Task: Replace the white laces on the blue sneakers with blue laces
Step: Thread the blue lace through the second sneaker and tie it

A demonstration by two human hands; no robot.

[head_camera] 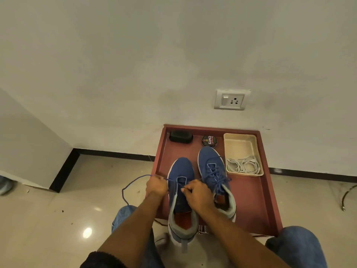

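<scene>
- Head view: the red tray point(266, 190) lies on the floor against the wall, and both hands work over its near left part. Its raised rim runs just left of the left hand, with bare tiled floor beyond, so there is room to draw lace out that way.
- The left blue sneaker point(180, 190) sits under the hands with only its lowest eyelets threaded. I judge this the early lacing of the second shoe.
- The right blue sneaker point(214, 175), just right of the right hand, already carries blue lacing.
- The left hand point(156, 185) is closed around the blue lace point(133, 180), whose slack loops out to its left over the floor.
- The right hand point(197, 194) pinches the lace's other end at the eyelets. The next move likely calls for feeding that tip through the next eyelet and evening both sides.
- The white laces point(243, 166) lie coiled in the beige bin point(241, 140), beyond the right hand.
- A polish tin point(209, 140) and a black case point(181, 136) sit at the tray's far edge, well clear.
</scene>
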